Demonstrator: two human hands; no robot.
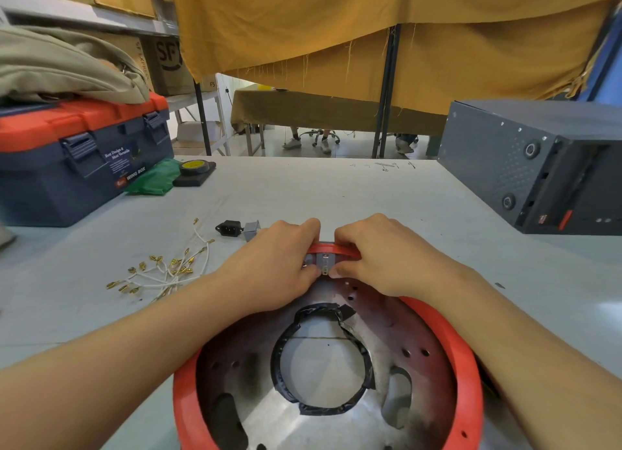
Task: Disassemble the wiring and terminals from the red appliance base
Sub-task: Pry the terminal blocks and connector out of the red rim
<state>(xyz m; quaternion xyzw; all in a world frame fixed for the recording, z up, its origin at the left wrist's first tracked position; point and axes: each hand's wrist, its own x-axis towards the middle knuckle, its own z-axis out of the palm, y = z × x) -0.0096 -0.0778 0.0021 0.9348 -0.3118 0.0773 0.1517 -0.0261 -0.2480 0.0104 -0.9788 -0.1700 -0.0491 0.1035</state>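
Red base lying open side up at the near edge of the table, ring of black tape round the big centre hole. Both hands at the far rim. Left hand curled over the rim, thumb and fingers pinching the left side of a small grey terminal block set into the rim. Right hand doing the same from the other side, fingers hooked over the red edge, thumb tip pressed right by the metal tab on the block. So both gripping rim and block together, fingers tight, nothing spread wide.

Off to the left, well clear of the base: loose pile of white wires with brass spade terminals, already out. Just beyond the left hand, a black power socket and a small grey part side by side.

Further back left, blue toolbox with orange lid, beige cloth on top, green bag and a tape roll next to it. Dark metal case at far right.
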